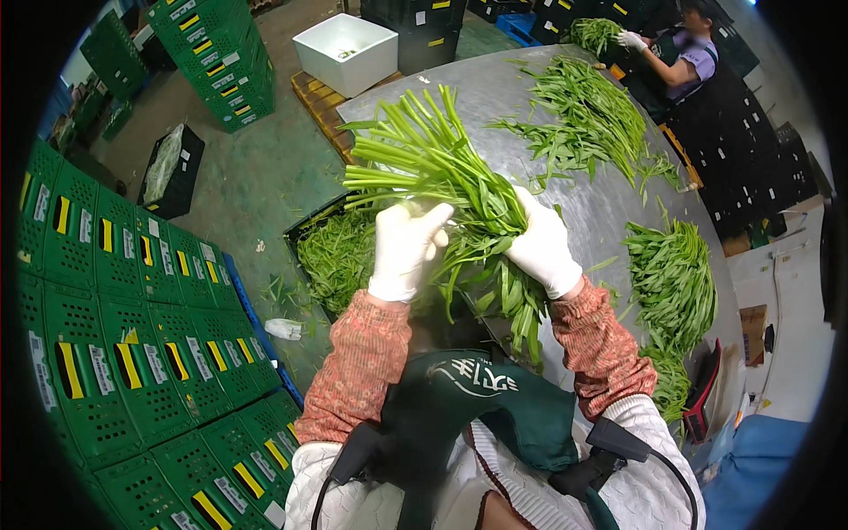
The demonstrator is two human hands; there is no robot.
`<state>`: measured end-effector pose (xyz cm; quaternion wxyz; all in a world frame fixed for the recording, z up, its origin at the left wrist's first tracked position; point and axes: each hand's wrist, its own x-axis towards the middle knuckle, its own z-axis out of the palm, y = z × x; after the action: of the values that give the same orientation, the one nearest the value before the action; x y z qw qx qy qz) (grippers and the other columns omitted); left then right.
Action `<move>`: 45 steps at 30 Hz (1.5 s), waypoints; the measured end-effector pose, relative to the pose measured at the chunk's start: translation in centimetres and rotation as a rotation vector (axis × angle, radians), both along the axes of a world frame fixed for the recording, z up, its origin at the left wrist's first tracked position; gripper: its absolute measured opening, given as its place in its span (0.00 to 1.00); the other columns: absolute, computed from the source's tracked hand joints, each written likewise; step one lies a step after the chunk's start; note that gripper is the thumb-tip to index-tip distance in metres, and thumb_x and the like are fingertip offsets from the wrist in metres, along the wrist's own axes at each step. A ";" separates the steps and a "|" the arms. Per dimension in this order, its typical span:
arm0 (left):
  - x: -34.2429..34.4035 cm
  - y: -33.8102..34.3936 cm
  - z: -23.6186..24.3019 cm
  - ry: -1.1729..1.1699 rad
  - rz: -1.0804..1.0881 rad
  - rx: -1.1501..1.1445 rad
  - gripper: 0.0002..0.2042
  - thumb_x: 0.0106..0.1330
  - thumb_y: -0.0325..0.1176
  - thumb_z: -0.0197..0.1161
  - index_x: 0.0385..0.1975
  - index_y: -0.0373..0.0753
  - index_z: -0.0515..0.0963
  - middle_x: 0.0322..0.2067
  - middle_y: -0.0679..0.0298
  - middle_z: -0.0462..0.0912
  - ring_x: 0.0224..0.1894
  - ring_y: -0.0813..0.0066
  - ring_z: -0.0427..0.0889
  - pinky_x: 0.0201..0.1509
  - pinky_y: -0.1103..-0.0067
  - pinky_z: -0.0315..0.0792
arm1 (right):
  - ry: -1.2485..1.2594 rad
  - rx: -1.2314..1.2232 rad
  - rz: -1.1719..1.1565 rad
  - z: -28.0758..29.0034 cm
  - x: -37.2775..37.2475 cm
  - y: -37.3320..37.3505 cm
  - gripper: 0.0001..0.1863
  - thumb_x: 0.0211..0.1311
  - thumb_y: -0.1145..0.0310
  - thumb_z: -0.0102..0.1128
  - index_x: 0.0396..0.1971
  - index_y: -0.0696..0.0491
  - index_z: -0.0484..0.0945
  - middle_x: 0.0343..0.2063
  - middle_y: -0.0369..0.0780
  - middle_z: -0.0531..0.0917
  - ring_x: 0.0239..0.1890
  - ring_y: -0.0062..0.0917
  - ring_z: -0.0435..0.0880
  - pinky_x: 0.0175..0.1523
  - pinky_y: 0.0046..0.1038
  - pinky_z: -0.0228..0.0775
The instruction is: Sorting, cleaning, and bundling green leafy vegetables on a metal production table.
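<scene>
At frame centre, a bundle of leafy greens (pixel 473 177) is lying in the gloved right hand (pixel 541 246), which is grasping its leafy section; bright stems are fanning upper left, darker leaves drooping below. The gloved left hand (pixel 406 250) is curling beside the bundle, its hold indeterminable. Further greens (pixel 673 287) are lying on the metal table (pixel 609 221), right.

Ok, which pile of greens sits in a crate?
The loose greens in the black crate, left of the left hand; the other piles lie on the metal table.
</scene>
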<state>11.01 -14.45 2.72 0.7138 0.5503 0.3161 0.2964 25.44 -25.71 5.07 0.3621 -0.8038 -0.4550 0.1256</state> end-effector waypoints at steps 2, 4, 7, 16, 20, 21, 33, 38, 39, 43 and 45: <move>0.1 -0.2 -0.3 -0.033 0.058 -0.161 0.07 0.59 0.31 0.64 0.29 0.33 0.78 0.14 0.69 0.76 0.12 0.89 0.66 0.16 0.90 0.56 | 0.005 -0.028 -0.019 -0.9 0.5 -0.1 0.32 0.44 0.59 0.70 0.52 0.51 0.73 0.39 0.44 0.84 0.41 0.32 0.83 0.48 0.28 0.71; 0.1 -0.3 -0.5 -0.066 0.061 -0.173 0.06 0.60 0.31 0.64 0.30 0.34 0.78 0.14 0.70 0.75 0.12 0.89 0.66 0.16 0.90 0.56 | -0.083 -0.015 -0.023 -1.4 0.9 -0.1 0.32 0.44 0.58 0.70 0.52 0.51 0.73 0.39 0.44 0.84 0.41 0.33 0.83 0.48 0.28 0.71; 0.3 0.0 -1.4 -0.200 0.071 -0.350 0.04 0.63 0.30 0.61 0.27 0.41 0.74 0.12 0.71 0.72 0.09 0.85 0.61 0.13 0.87 0.53 | -0.054 -0.002 -0.012 -1.1 1.3 -0.2 0.32 0.43 0.56 0.69 0.51 0.49 0.73 0.37 0.46 0.83 0.40 0.38 0.82 0.46 0.32 0.72; -6.5 7.4 -2.0 -0.317 0.462 -0.210 0.03 0.63 0.32 0.62 0.31 0.42 0.75 0.15 0.73 0.74 0.09 0.86 0.62 0.12 0.87 0.51 | -0.071 0.015 -0.059 -2.0 6.5 -3.6 0.26 0.42 0.60 0.67 0.46 0.49 0.75 0.35 0.46 0.83 0.40 0.41 0.81 0.44 0.34 0.72; -8.3 7.8 -1.6 0.504 0.283 0.368 0.27 0.61 0.32 0.63 0.59 0.30 0.66 0.17 0.67 0.80 0.13 0.88 0.69 0.17 0.88 0.61 | -0.074 -0.058 -0.097 -0.2 5.4 -3.2 0.26 0.42 0.61 0.66 0.46 0.49 0.75 0.35 0.46 0.83 0.40 0.42 0.81 0.44 0.34 0.72; -8.3 7.2 -1.2 0.547 0.341 0.569 0.24 0.60 0.31 0.63 0.57 0.33 0.69 0.17 0.67 0.80 0.15 0.87 0.71 0.19 0.87 0.64 | -0.088 -0.048 -0.102 -0.1 5.2 -3.0 0.26 0.42 0.61 0.66 0.46 0.49 0.75 0.35 0.46 0.83 0.40 0.42 0.81 0.44 0.34 0.71; 0.7 1.2 1.5 0.291 0.254 0.932 0.08 0.56 0.32 0.67 0.31 0.34 0.82 0.17 0.60 0.78 0.18 0.77 0.76 0.26 0.82 0.69 | -0.245 -0.072 -0.052 0.8 1.0 -1.3 0.30 0.41 0.61 0.68 0.49 0.50 0.73 0.32 0.48 0.83 0.37 0.42 0.82 0.42 0.33 0.72; -1.5 3.8 1.5 0.238 0.424 0.883 0.03 0.57 0.29 0.64 0.26 0.38 0.82 0.18 0.59 0.80 0.18 0.75 0.78 0.25 0.80 0.71 | -0.364 -0.060 -0.034 0.7 2.4 -2.6 0.32 0.39 0.70 0.62 0.53 0.49 0.72 0.32 0.46 0.83 0.34 0.41 0.82 0.38 0.35 0.73; -2.3 5.0 1.0 0.227 0.485 0.870 0.04 0.57 0.29 0.64 0.26 0.37 0.82 0.18 0.61 0.81 0.19 0.80 0.77 0.26 0.81 0.70 | -0.405 -0.083 -0.066 0.6 2.7 -3.0 0.32 0.38 0.71 0.62 0.52 0.51 0.72 0.31 0.46 0.82 0.34 0.40 0.82 0.37 0.35 0.73; -6.8 8.7 1.3 0.398 0.645 0.844 0.04 0.58 0.30 0.65 0.29 0.37 0.82 0.19 0.64 0.81 0.22 0.81 0.76 0.29 0.83 0.70 | -0.403 0.001 -0.046 0.1 3.5 -3.6 0.32 0.37 0.72 0.62 0.51 0.52 0.72 0.31 0.45 0.82 0.33 0.40 0.82 0.37 0.34 0.73; -7.3 8.7 2.2 0.493 0.666 0.820 0.03 0.57 0.29 0.65 0.29 0.38 0.82 0.22 0.64 0.81 0.26 0.78 0.78 0.34 0.81 0.72 | -0.456 0.023 -0.036 -0.2 3.5 -3.5 0.32 0.36 0.73 0.62 0.51 0.52 0.73 0.30 0.45 0.82 0.32 0.40 0.82 0.37 0.34 0.73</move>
<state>3.68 -5.72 4.93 0.2158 0.7053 0.4884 0.4664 28.92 -29.19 4.89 0.2613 -0.8151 -0.5122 -0.0710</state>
